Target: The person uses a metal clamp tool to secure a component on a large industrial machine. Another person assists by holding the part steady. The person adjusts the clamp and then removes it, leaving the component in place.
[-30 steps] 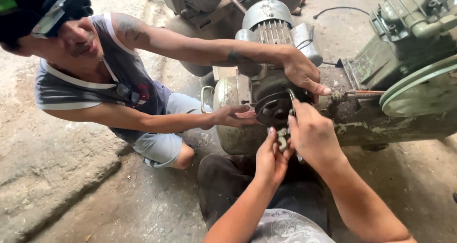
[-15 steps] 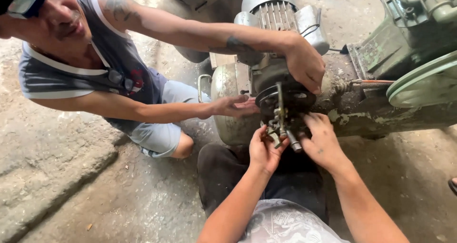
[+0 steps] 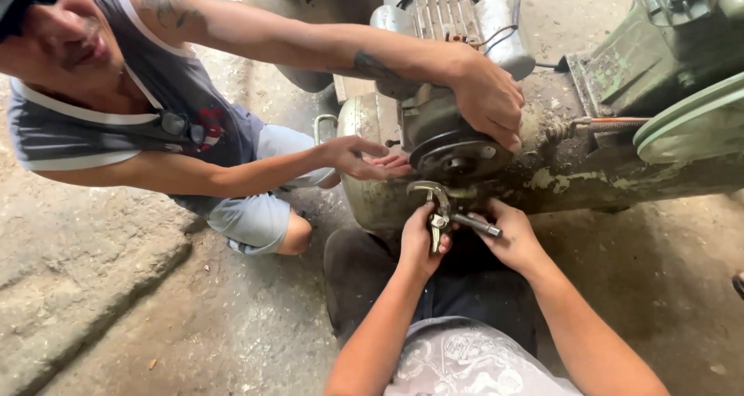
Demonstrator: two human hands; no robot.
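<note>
The metal puller [image 3: 435,210] hangs just below the pulley [image 3: 459,157], its screw pointing right, left hand [image 3: 422,241] clasping its arm, right hand [image 3: 513,237] pinching the screw.

You have no boxes, labels, signs or screens near your hands here. The only print is a small red patch [image 3: 208,125] on the other person's dark shirt, far to the left of your left hand [image 3: 422,237].
</note>
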